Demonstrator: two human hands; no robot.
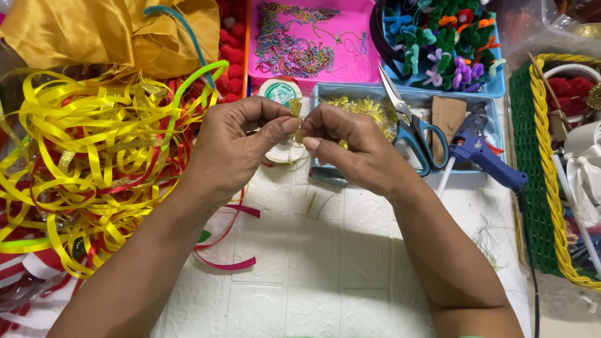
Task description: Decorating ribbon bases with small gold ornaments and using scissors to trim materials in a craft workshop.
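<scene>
Centrally, a small gold tinsel piece is pinched between the thumb and fingertips of the left hand and the right hand, above the white tabletop (blue-handled scissors and a blue glue gun are laid just right).

Single head-worn view, steeply down and close over the cluttered craft table

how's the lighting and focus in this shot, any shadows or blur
Head view: even, bright light; soft shadows of both forearms fall on the white table. Left hand and right hand are sharp, pinching a small gold tinsel piece. Yellow ribbons show glossy glare; no clear motion blur.
</scene>
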